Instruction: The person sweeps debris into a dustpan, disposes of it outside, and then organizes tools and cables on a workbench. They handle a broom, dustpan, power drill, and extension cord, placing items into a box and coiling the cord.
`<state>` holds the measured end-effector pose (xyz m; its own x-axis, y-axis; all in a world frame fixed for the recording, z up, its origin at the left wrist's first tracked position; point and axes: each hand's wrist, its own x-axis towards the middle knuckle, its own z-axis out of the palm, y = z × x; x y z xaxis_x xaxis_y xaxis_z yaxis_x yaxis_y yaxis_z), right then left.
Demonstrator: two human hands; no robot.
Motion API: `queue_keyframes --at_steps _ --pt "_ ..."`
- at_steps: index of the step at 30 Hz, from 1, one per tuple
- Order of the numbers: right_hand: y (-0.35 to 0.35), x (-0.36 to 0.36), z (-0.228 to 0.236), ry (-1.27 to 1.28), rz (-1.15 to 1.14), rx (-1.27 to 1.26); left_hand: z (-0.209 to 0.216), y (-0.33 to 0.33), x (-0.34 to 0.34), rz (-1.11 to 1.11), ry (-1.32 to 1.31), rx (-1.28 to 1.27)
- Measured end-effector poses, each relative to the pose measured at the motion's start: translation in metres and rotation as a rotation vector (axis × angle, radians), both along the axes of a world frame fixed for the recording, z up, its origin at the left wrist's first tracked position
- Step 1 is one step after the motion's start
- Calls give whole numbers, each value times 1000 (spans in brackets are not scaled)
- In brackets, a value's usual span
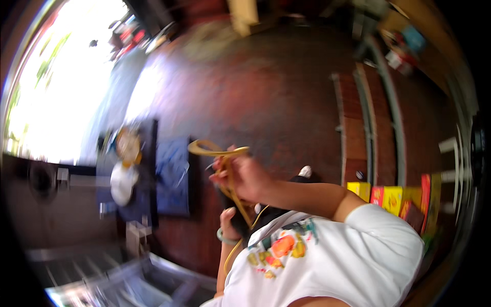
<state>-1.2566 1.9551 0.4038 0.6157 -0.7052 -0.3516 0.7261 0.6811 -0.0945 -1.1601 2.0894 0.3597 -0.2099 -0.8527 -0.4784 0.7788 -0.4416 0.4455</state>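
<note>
My right hand (244, 176) is closed around a flat yellow strap (231, 187), held up in front of my body. Above the fingers the strap bends into a loop (204, 148); below them it runs down toward my lap. A small grey tip shows beside the fingers, too blurred to name. Lower down and closer to me is my left hand (228, 223), with a pale green bangle (225, 237) on its wrist. Its thumb side shows next to something dark, but most of its fingers are hidden. A thin yellow strand (232, 254) hangs beside that wrist.
To the left stands a dark table (148, 184) with a white rounded object (123, 184) and a round yellow-rimmed item (128, 146). A blue panel (173, 176) is beside it. Long wooden boards (354, 128) and yellow and red boxes (391, 199) lie on the right.
</note>
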Motion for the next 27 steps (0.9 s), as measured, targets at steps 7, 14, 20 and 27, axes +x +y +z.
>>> queue_keyframes --at_steps 7,14,20,27 --pt "-98 -186 -2 674 -143 -492 -3 -131 -136 -217 76 -66" --pt "-188 -339 -16 1010 -506 -625 12 -249 -311 -454 344 69" --pt "-261 -430 0 901 -742 -354 23 -341 -424 -670 124 -19" --pt "-353 -527 8 730 -911 35 -5 -479 -495 -806 28 1"
